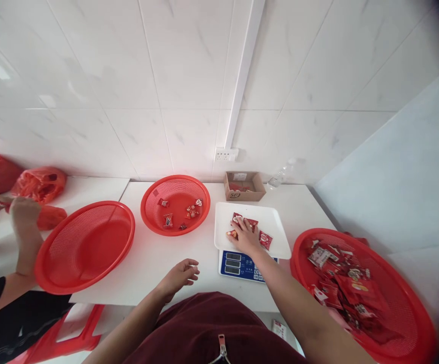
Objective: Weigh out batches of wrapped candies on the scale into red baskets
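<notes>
My right hand [245, 237] rests over several small red packets on the white tray [280, 237] of a digital scale. Its fingers are spread and touch the packets; whether any is gripped is hard to see. One red packet [265, 239] lies just right of that hand. Below the tray shows the scale's blue panel [242, 265], its displays unlit. My left hand [181, 278] hovers near the table's front edge, left of the scale, with loosely bent fingers apart and nothing in them. Behind it, a round red basket [149, 215] holds several small packets.
At right stands a red basket [302, 242] full of red packets. A cardboard box [245, 193] and a clear bottle [278, 177] are by the wall. An empty red basket [101, 242] sits left, beside a co-worker's hands [24, 212] and red plastic bags [39, 183].
</notes>
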A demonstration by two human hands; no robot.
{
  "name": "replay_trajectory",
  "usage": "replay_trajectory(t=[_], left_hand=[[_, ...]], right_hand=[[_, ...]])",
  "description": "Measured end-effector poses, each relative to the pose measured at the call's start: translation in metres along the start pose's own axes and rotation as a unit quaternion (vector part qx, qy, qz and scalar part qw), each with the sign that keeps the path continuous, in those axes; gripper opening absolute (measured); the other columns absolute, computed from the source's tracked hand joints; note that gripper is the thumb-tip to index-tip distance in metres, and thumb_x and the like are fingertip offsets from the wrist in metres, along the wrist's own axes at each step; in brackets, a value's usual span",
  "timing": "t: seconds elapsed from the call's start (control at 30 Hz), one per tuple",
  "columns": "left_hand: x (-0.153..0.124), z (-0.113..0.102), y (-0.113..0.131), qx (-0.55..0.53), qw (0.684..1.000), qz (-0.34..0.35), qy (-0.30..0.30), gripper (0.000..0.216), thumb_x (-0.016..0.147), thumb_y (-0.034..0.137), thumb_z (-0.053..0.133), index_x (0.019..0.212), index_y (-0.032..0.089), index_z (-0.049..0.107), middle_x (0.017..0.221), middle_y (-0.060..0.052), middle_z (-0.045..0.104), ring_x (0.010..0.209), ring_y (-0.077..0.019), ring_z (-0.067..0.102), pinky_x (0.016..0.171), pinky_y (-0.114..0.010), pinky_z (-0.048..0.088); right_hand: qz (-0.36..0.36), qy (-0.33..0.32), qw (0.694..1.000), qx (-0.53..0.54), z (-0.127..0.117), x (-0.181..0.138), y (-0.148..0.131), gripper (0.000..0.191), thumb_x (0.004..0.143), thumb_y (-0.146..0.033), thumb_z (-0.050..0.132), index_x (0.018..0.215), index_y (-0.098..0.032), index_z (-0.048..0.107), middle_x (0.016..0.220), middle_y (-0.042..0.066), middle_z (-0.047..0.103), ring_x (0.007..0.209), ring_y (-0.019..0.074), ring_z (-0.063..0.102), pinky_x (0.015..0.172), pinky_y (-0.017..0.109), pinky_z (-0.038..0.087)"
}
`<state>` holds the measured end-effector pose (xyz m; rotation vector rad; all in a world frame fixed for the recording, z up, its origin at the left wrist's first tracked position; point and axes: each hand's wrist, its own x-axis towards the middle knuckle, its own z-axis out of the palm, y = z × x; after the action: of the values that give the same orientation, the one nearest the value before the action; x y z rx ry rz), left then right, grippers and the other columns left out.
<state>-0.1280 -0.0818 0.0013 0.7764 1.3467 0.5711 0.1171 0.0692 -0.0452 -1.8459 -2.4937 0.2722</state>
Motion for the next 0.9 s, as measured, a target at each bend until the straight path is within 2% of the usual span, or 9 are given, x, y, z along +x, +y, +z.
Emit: replay_trajectory(t=[0.07,0.13,0.23,0.3,0.37,0.5,0.67,0.77,0.9], left_hand=[[0.000,0.000,0.002,0.032,0.999,0.021,0.010,0.060,0.074,0.057,0.058,0.115,0.015,0.051,0.111,-0.015,0.059,0.100,-0.0241,0.058,0.087,-0.037,0.044],[-0.003,0.000,0.007,0.104,0.988,0.093,0.064,0.067,0.074,0.058,0.057,0.125,0.016,0.047,0.128,-0.018,0.051,0.118,-0.0297,0.049,0.097,-0.042,0.038],[-0.015,0.000,0.020,0.270,0.918,0.254,0.137,0.079,0.069,0.058,0.065,0.136,0.021,0.044,0.152,-0.014,0.025,0.141,-0.0370,0.011,0.111,-0.053,0.007],[-0.026,0.001,0.033,0.357,0.870,0.320,0.114,0.082,0.065,0.060,0.069,0.135,0.024,0.047,0.155,-0.010,0.017,0.141,-0.0406,-0.004,0.107,-0.058,-0.012],[-0.035,0.002,0.049,0.387,0.850,0.351,0.067,0.084,0.062,0.061,0.070,0.135,0.027,0.048,0.155,-0.009,0.018,0.140,-0.0435,-0.005,0.102,-0.061,-0.020],[-0.041,0.007,0.077,0.387,0.838,0.385,0.001,0.088,0.058,0.060,0.073,0.136,0.032,0.045,0.155,-0.005,0.020,0.138,-0.0479,-0.004,0.097,-0.065,-0.023],[-0.035,0.008,0.087,0.430,0.804,0.411,-0.018,0.087,0.065,0.061,0.068,0.141,0.033,0.035,0.156,-0.007,0.016,0.138,-0.0488,0.001,0.101,-0.068,-0.012],[-0.033,0.002,0.086,0.404,0.813,0.419,-0.029,0.084,0.068,0.061,0.066,0.141,0.032,0.037,0.156,-0.009,0.014,0.139,-0.0462,0.001,0.104,-0.065,-0.009],[-0.039,-0.016,0.096,0.170,0.908,0.373,-0.083,0.096,0.063,0.071,0.063,0.144,0.028,0.033,0.157,-0.008,0.010,0.142,-0.0391,0.000,0.111,-0.055,-0.002]], right_hand=[[-0.005,-0.021,1.000,0.001,-0.001,0.002,0.001,0.057,0.087,-0.054,0.038,0.136,-0.026,0.044,0.153,0.008,0.027,0.138,0.0334,0.021,0.106,0.061,0.014],[-0.009,-0.003,1.000,0.000,-0.005,0.000,0.001,0.056,0.088,-0.054,0.036,0.137,-0.027,0.043,0.152,0.008,0.028,0.139,0.0326,0.020,0.106,0.062,0.012],[0.025,0.050,0.998,0.004,-0.010,-0.011,0.006,0.059,0.088,-0.056,0.033,0.139,-0.028,0.039,0.153,0.008,0.026,0.140,0.0333,0.016,0.105,0.065,0.012],[0.082,0.072,0.994,0.011,-0.009,-0.021,0.013,0.062,0.087,-0.058,0.031,0.140,-0.027,0.038,0.153,0.011,0.024,0.140,0.0355,0.015,0.103,0.067,0.015],[0.134,0.081,0.987,0.020,-0.005,-0.031,0.023,0.067,0.086,-0.059,0.028,0.142,-0.023,0.035,0.152,0.015,0.023,0.139,0.0379,0.014,0.100,0.069,0.018],[0.156,0.063,0.984,0.050,0.008,-0.040,0.036,0.071,0.085,-0.061,0.026,0.143,-0.021,0.033,0.151,0.017,0.024,0.139,0.0375,0.016,0.100,0.067,0.022],[0.158,0.088,0.982,0.063,0.008,-0.041,0.031,0.073,0.083,-0.062,0.024,0.140,-0.019,0.037,0.150,0.018,0.026,0.139,0.0368,0.018,0.101,0.067,0.021],[0.156,0.110,0.979,0.070,0.006,-0.045,0.029,0.072,0.083,-0.062,0.024,0.139,-0.018,0.039,0.148,0.018,0.029,0.138,0.0367,0.020,0.101,0.066,0.023],[0.159,0.125,0.977,0.072,0.009,-0.056,0.029,0.071,0.082,-0.061,0.025,0.135,-0.018,0.044,0.146,0.018,0.033,0.137,0.0379,0.024,0.099,0.065,0.028]])
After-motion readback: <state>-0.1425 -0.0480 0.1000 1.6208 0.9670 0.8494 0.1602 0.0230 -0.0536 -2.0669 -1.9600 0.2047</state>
